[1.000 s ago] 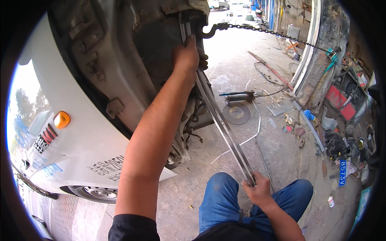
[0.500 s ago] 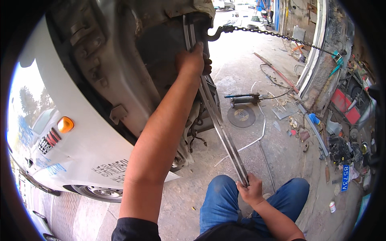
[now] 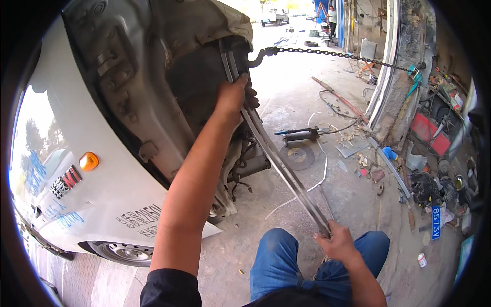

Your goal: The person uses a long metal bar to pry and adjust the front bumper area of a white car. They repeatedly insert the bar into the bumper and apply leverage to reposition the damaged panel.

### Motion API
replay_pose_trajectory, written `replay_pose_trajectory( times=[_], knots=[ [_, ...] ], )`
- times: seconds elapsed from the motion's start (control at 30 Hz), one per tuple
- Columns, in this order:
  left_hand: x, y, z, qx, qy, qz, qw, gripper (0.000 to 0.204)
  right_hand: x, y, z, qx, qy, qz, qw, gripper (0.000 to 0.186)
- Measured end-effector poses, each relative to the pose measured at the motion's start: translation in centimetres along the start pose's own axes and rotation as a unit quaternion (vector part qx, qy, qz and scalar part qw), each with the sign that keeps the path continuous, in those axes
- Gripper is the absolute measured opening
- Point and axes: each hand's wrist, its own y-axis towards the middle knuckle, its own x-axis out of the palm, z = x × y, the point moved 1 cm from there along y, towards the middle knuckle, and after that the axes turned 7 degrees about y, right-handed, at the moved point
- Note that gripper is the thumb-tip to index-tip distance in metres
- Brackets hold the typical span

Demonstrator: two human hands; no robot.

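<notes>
A long, slim metal channel strip [image 3: 280,165] slants from the vehicle's dark open front end down toward my knees. My left hand [image 3: 235,96] is wrapped around its upper part, just below the far end. Around the near end, above my knees, my right hand [image 3: 335,240] is closed. The strip's top reaches into the dark recess of the vehicle's bare metal structure [image 3: 148,66]. Beside that recess a hook [image 3: 262,55] grips the metal edge, with a chain [image 3: 332,52] stretched from it to the right.
The white vehicle body [image 3: 120,174] fills the left. On the floor lie a hand pump [image 3: 300,135], a grinding disc [image 3: 297,156], a red pole [image 3: 341,100] and a thin white strip [image 3: 323,176]. Scrap and a blue plate [image 3: 436,223] line the right. A person [image 3: 332,21] stands far back.
The whole view has shifted, with the vehicle's front end and chain now lower and further left. Both hands keep hold of the strip; its near end sits slightly further right.
</notes>
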Motion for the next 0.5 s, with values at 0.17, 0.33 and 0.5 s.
replay_pose_trajectory(
  times=[0.17, 0.33, 0.5],
  knots=[
    [-0.3, -0.5, 0.8, 0.011, -0.011, -0.084, 0.996, 0.033, -6.3, -1.5, -3.8, -0.095, -0.107, 0.057, 0.988, 0.041],
    [0.6, -1.4, 1.5, 0.077, -0.061, -0.144, 0.985, 0.044, -13.6, -4.0, -7.8, -0.171, -0.170, 0.076, 0.968, 0.062],
    [0.6, -1.1, 2.2, 0.125, -0.135, -0.174, 0.967, 0.047, -22.2, -7.3, -15.4, -0.124, -0.354, 0.044, 0.926, 0.061]
  ],
)
